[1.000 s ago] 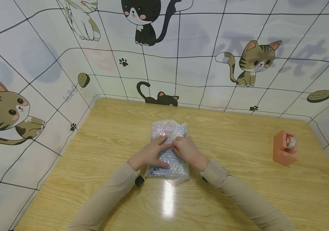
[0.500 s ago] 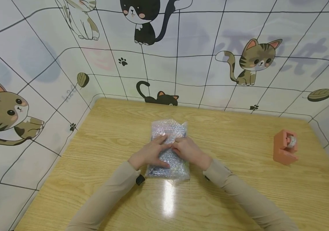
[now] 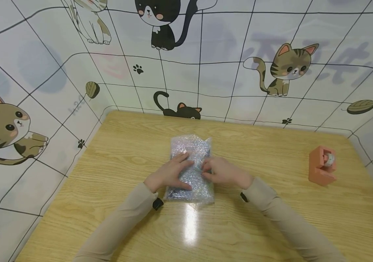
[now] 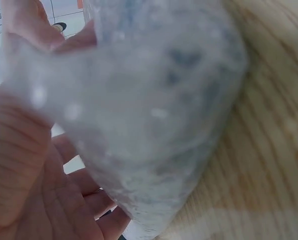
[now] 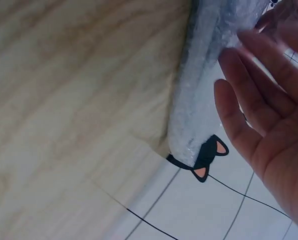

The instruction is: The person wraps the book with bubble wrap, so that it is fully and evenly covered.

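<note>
A flat package in clear bubble wrap (image 3: 197, 183) lies on the wooden table, something dark and bluish showing through the wrap. My left hand (image 3: 169, 173) rests spread on its left half, thumb and fingers apart. In the left wrist view, a loose wrap corner (image 4: 154, 110) stands in front of the palm. Over the package's right edge is my right hand (image 3: 223, 171), its fingers loosely bent with nothing between them. The right wrist view shows the right hand's fingers (image 5: 249, 95) relaxed beside the puffy side of the wrap (image 5: 199, 75).
An orange tape dispenser (image 3: 320, 167) with a roll of tape stands at the table's right side. A cloth wall (image 3: 225, 80) printed with cartoon cats and grid lines rises behind the wooden table (image 3: 134, 142) and along its sides.
My right hand has drawn away to the right from the left fingertips, and its curled fingers have loosened. The left hand and the package have stayed in place.
</note>
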`<action>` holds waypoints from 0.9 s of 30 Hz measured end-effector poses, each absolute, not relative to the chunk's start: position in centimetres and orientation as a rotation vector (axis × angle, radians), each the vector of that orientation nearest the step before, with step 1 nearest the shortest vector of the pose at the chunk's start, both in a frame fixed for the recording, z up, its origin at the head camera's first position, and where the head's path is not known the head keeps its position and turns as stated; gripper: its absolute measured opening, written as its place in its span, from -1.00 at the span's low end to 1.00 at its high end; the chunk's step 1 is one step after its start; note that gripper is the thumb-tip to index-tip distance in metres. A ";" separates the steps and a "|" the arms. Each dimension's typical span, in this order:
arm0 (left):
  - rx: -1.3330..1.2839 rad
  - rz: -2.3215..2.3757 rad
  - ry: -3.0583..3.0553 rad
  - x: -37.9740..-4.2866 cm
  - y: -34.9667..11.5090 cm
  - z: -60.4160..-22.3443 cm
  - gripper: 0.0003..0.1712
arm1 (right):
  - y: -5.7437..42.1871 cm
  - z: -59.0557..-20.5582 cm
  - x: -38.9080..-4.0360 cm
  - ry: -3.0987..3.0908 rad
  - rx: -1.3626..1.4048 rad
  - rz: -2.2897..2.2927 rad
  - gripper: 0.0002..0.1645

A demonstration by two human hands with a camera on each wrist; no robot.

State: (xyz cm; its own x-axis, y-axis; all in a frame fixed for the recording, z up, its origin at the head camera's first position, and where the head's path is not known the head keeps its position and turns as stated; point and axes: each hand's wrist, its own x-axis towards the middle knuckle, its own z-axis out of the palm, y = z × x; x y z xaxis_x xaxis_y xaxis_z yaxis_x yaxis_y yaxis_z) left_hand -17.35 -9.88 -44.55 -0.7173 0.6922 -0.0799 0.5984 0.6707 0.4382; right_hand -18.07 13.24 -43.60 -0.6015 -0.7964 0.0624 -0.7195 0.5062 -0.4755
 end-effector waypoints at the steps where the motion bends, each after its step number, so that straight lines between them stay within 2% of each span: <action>1: 1.030 0.570 2.648 -17.3 -9.9 -44.6 0.11 | 13.3 -43.7 -18.1 2.589 -1.309 -0.700 -0.79; 6: 0.985 0.584 2.641 -17.4 -9.8 -44.7 0.30 | 13.0 -44.7 -17.8 2.655 -1.392 -0.631 -0.58; 14: 1.042 0.660 2.643 -17.4 -10.0 -45.0 0.27 | 12.6 -45.5 -17.3 2.747 -1.474 -0.572 -0.53; 27: 0.984 0.584 2.646 -17.4 -10.1 -45.3 0.25 | 12.5 -45.7 -17.1 2.754 -1.437 -0.567 -0.50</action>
